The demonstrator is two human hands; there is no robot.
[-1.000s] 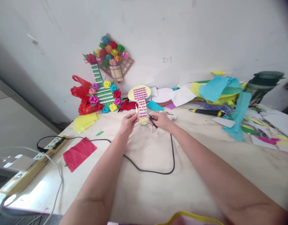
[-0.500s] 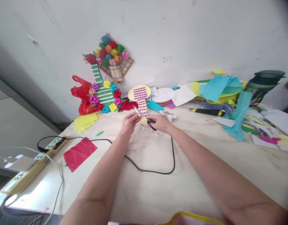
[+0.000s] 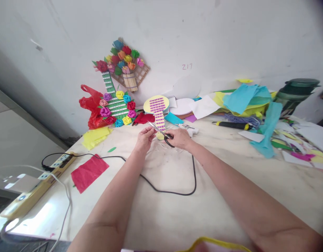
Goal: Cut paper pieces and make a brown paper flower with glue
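Clasping black-handled scissors [image 3: 165, 135] in curled fingers [image 3: 173, 133], the right hand [image 3: 180, 138] points their blades [image 3: 154, 126] past the left hand's [image 3: 145, 138] fingertips, before the purple-striped yellow cutout [image 3: 156, 104]; whether the left pinches anything, I cannot tell.

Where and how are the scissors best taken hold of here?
Probably by the black handle, coming from the right side of the picture, where the right hand grips them. The blades of the scissors slant up and left toward the left hand, so the handle end lies away from the cutting edges and seems the safer part to grip.
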